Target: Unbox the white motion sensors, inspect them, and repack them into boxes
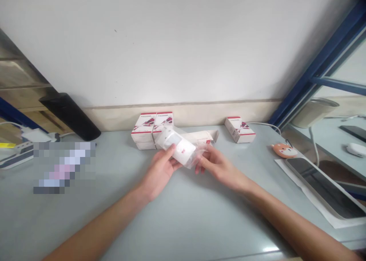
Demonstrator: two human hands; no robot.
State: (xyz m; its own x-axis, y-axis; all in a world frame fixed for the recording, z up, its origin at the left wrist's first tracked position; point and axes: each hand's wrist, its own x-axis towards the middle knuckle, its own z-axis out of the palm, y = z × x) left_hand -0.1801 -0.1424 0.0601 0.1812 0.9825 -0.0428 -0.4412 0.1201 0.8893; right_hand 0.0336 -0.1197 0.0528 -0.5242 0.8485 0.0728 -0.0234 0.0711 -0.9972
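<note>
A white motion sensor (pixel 180 149) with a small red mark lies tilted inside a clear plastic bag (pixel 197 156), held just above the table. My left hand (pixel 160 168) grips the sensor through the bag, thumb on its front and fingers underneath. At the bag's loose right end, my right hand (pixel 219 164) pinches the plastic. Behind the hands lies an opened white carton (pixel 210 136), its end flap standing out to the right and part of it hidden by the bag.
Several red-and-white boxes (pixel 143 137) stand together by the wall, and another box (pixel 240 130) is farther right. A phone (pixel 326 186) on white paper and an orange animal-face case (pixel 284 149) lie at right. A black object (pixel 71 116) and power strip (pixel 17 156) are at left.
</note>
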